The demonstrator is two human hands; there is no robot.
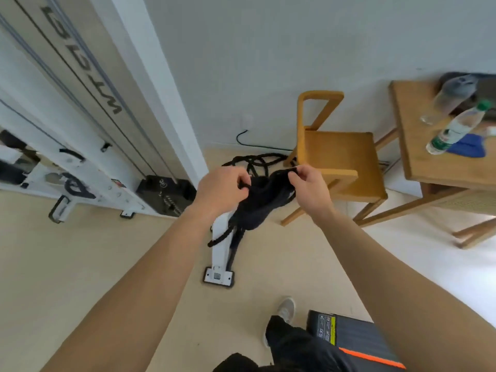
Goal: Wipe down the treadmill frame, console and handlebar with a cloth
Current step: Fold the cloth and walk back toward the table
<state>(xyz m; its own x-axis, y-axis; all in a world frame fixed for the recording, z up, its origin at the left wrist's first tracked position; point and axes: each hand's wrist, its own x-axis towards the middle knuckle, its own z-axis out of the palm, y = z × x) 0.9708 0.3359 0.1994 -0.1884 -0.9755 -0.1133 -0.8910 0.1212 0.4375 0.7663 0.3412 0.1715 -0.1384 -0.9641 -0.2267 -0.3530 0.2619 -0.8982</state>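
From my remote view, a yellow wooden chair (338,157) stands by the wall, with coiled black rope (255,161) left of it, a wooden table (418,146) right of it bearing a green-capped bottle (456,128).

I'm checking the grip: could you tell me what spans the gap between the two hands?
In the head view, the dark cloth stretches between the left hand and right hand, each pinching its upper edge.

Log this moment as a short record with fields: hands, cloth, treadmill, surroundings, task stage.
hands: left hand and right hand both pinch the black cloth, held in the air
cloth: bunched, hanging between the hands
treadmill: only a dark deck corner shows at bottom, untouched
surroundings: wooden chair, wooden table with plastic bottle, white gym machine
task stage: wiping not yet begun
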